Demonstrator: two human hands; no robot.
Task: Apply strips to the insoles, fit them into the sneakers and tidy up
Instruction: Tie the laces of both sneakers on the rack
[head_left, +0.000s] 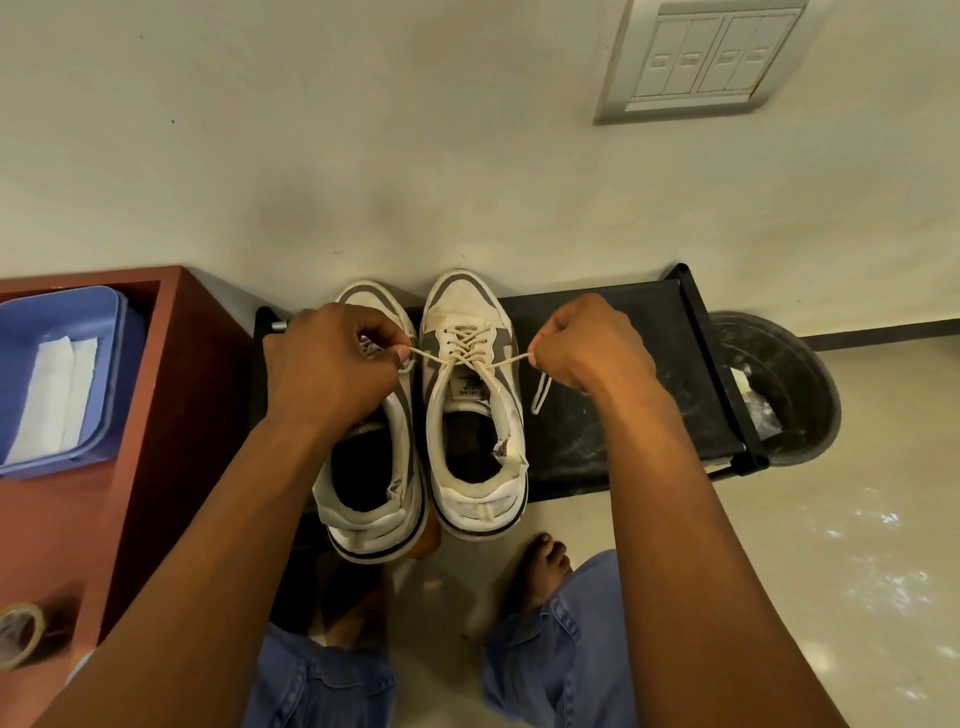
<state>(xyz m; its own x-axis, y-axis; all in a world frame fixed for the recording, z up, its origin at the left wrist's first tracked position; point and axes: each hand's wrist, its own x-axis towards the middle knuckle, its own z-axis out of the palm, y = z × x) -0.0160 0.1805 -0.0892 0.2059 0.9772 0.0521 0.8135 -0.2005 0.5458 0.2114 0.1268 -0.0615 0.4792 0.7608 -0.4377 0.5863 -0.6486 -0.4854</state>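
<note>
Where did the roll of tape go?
In the head view, the roll of tape sits at the bottom left corner, on the reddish-brown cabinet, nearer the person than the blue tray.

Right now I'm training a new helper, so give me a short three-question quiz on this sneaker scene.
1. True or false: both hands pinch lace ends of the right-hand sneaker.
2. What holds the white strips? A) blue tray B) black bin C) shoe rack
3. Which item lies at the near left on the red-brown cabinet?

Key:
1. True: left hand, right hand.
2. A, the blue tray.
3. The tape roll.
</note>
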